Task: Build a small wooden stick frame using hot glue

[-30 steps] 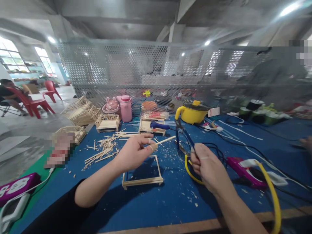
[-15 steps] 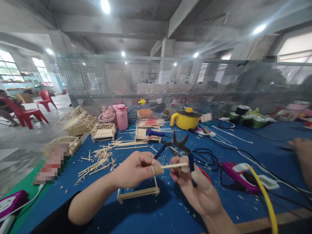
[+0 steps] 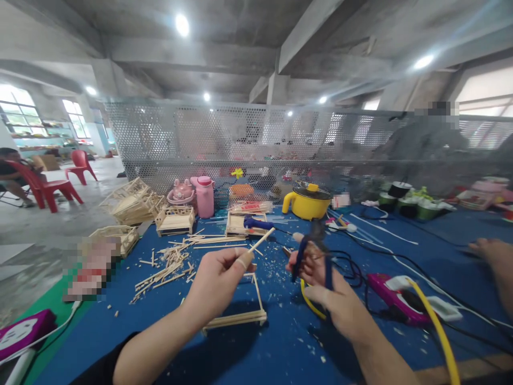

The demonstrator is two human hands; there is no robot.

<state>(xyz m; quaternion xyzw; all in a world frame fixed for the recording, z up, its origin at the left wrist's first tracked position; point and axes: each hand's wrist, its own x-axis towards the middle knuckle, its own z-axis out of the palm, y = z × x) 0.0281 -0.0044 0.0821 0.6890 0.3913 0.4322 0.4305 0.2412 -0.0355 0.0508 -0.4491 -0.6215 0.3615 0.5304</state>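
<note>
Clock read from the wearer, 12 straight ahead.

Desk (image 3: 288,350): blue, strewn with pale chips.
Frame (image 3: 236,320), wooden, rectangular: at 12, standing on the desk, partly hidden by the left arm.
Left hand (image 3: 219,275): just before 12, above the frame; fingers clamped on one thin wooden stick.
Stick (image 3: 263,240): at 12, clear of the desk, free end slanting up between 1 and 2.
Right hand (image 3: 334,297): at 1; fingers curled about the handles of the pliers.
Pliers (image 3: 318,238), blue-handled: at 1, well apart from the stick, handles spread; head blurred, bite cannot be told.
Power strip (image 3: 388,302), purple: at 2, yellow cable (image 3: 435,321) plugged in.
Loose sticks (image 3: 170,270): heaped at 11.
Glue gun (image 3: 258,222), blue: at 12, beyond the stick.
Pot (image 3: 309,205), yellow, dark-lidded: between 12 and 1.
Bottle (image 3: 205,199), pink: between 11 and 12.
Screen (image 3: 196,131), perforated metal: across 12, behind all these.
</note>
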